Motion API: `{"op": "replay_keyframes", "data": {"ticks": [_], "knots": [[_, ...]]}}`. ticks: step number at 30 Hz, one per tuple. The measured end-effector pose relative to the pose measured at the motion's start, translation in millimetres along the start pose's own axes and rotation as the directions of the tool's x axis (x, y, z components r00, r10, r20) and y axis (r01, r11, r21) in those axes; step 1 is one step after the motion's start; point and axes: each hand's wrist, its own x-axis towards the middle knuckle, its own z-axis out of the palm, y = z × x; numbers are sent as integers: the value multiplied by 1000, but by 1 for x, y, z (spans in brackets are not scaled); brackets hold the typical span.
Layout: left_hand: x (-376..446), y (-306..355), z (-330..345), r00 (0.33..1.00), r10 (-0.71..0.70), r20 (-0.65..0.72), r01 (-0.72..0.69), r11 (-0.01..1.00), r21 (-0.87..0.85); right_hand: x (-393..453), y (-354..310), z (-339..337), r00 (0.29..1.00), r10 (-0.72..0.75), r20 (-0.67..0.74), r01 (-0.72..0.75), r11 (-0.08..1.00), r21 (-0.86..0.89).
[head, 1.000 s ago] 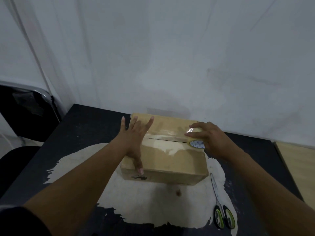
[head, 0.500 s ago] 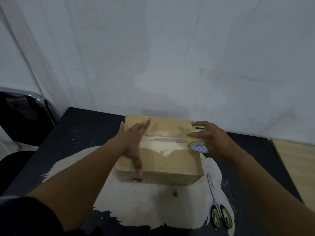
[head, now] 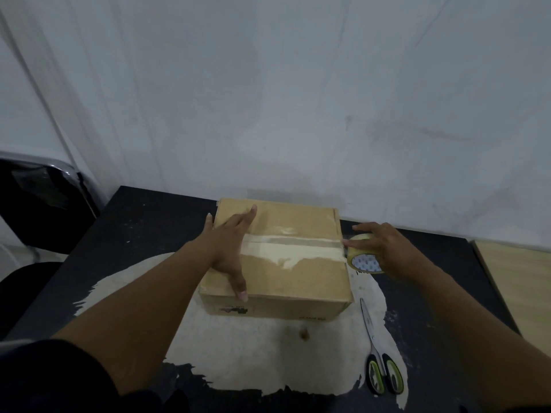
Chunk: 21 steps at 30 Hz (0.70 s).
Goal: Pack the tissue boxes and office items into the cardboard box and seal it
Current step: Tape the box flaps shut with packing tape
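My right fingers [head: 369, 231] curl over the tape roll [head: 364, 257], gripping it just off the right edge of the cardboard box [head: 286, 272]; my left hand [head: 229, 248] lies flat, fingers spread, pressing the left end of the strip on the seam. The closed box sits at the surface's [head: 143, 231] far edge. I should hold the tape taut, wrap it down the right side, press firmly, then cut with the scissors [head: 380, 362] lying near the box's right front corner.
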Motion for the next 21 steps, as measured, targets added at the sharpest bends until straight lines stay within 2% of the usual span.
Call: {"op": "replay_keyframes", "data": {"ticks": [9,17,21], "knots": [[0,0,1,1000,4,-7,-4,1000,-9,9,9,14,998,-25,57,29,997,-65],[-1,-2,3,1000,10,-8,-11,999,-37,3,12,31,999,-33,-28,32,999,-18],[1,-3,4,1000,15,-12,-15,999,-41,2,7,29,997,70,36,-69,997,-35]]}}
